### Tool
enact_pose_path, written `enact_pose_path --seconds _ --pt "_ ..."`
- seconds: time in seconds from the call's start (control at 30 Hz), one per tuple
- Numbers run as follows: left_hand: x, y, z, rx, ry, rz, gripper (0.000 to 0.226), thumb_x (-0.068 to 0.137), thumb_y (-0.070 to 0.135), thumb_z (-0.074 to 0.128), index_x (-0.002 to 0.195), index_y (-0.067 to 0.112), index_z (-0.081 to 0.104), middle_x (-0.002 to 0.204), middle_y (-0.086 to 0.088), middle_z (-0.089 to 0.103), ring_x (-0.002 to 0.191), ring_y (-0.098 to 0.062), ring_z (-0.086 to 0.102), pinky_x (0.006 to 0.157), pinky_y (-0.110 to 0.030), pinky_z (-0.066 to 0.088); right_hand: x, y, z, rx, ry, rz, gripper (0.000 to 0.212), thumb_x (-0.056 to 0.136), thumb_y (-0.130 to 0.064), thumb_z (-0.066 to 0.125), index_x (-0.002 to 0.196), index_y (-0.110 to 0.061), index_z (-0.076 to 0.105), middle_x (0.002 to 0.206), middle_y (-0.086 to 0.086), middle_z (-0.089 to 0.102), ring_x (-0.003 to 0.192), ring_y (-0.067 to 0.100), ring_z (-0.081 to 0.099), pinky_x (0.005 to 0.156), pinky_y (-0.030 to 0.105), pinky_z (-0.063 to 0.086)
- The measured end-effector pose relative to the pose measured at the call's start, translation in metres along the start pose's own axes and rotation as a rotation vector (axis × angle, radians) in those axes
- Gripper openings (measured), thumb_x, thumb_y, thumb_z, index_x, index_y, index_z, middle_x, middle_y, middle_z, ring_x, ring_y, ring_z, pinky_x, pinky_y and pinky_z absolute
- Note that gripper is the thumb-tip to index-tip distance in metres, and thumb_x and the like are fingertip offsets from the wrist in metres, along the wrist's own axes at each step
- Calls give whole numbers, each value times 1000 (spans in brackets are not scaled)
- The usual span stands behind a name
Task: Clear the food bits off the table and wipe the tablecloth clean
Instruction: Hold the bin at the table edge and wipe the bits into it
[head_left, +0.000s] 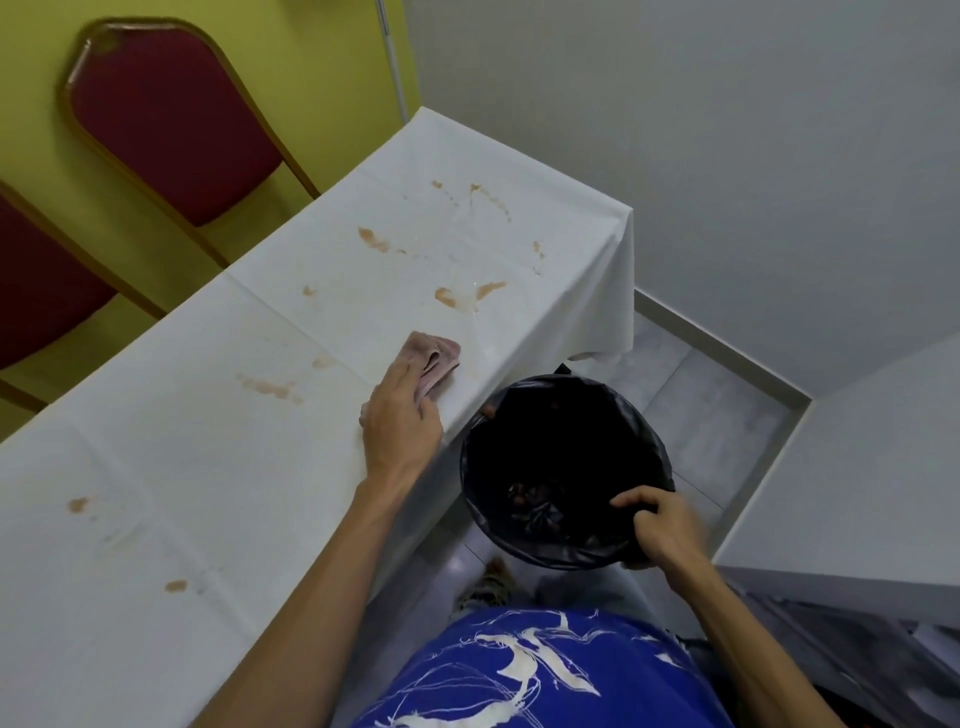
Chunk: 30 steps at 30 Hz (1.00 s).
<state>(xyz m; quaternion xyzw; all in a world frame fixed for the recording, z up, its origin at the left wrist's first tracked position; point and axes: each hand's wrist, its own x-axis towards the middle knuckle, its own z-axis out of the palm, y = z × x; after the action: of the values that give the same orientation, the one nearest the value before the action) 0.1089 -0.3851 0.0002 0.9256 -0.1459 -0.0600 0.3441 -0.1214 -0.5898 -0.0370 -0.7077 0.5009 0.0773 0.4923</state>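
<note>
A white tablecloth (218, 467) covers a long table and carries several brown smears, such as one (453, 297) near the far end. My left hand (400, 415) presses a folded pink cloth (434, 356) flat on the tablecloth close to the near edge. My right hand (660, 525) grips the rim of a bin lined with a black bag (545, 441), held just below the table edge. Dark food bits (535, 501) lie at the bottom of the bag.
Two red padded chairs (171, 124) with gold frames stand on the far side of the table against a yellow wall. White walls close in on the right, with a narrow strip of grey floor (717, 415) beside the bin.
</note>
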Motion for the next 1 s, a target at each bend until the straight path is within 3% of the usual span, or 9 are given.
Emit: enact_pose_path --seconds 0.13,0.33,0.4,0.5,0.57,0.63,0.7,0.87,1.0 --pt "-18 31 12 -70 6 66 47 89 -2 52 134 9 63 136 -5 64 128 -22 56 106 -19 35 4 4 -3 7 13 15 41 95 5 44 90 -27 71 97 1 62 74 27 68 55 43 63" --pt "-40 43 58 -48 -173 -29 43 87 9 55 127 19 68 124 -2 70 116 -23 63 101 -39 51 8 4 -24 34 81 83 47 89 7 41 82 -28 72 83 -2 65 67 29 69 55 47 62" --pt "-43 46 71 14 -242 -70 52 88 14 57 140 18 57 137 -5 62 127 -27 56 108 -41 46 9 8 -35 40 108 110 46 88 6 41 83 -28 73 80 -4 66 67 28 69 57 46 63" --pt "-44 58 83 -115 -490 -400 70 96 28 61 157 20 29 152 -7 46 136 -29 48 108 -42 42 17 18 -48 68 89 130 44 91 4 43 85 -27 74 86 -3 69 71 26 70 58 45 63" --pt "-42 67 92 -322 -617 -623 55 98 23 59 150 25 41 134 -4 62 113 -27 64 92 -45 55 24 23 -55 104 68 134 43 94 5 43 85 -23 74 94 4 71 76 24 69 53 35 62" --pt "-41 73 102 -386 -646 -665 40 98 8 53 135 23 55 99 0 71 84 -24 71 79 -48 62 32 25 -60 98 73 133 43 94 8 42 86 -20 74 98 8 71 76 17 66 44 18 51" --pt "-37 75 113 -422 -645 -669 43 98 1 48 130 28 57 88 0 72 77 -29 73 72 -52 62 42 25 -63 82 90 124 42 93 8 43 85 -21 73 97 7 71 73 12 62 43 13 46" --pt "-14 63 154 -393 -597 -647 49 97 -8 44 138 18 55 97 -11 69 62 -21 64 40 -23 50 82 41 -53 36 74 180 36 95 -2 49 88 -29 71 86 2 71 64 16 59 54 28 47" --pt "0 33 208 -349 -572 -609 60 93 -16 44 144 14 51 112 -6 66 71 -4 60 45 -11 48 131 65 -37 -23 -60 269 29 95 -3 48 103 -24 67 88 10 69 70 24 63 63 36 52"
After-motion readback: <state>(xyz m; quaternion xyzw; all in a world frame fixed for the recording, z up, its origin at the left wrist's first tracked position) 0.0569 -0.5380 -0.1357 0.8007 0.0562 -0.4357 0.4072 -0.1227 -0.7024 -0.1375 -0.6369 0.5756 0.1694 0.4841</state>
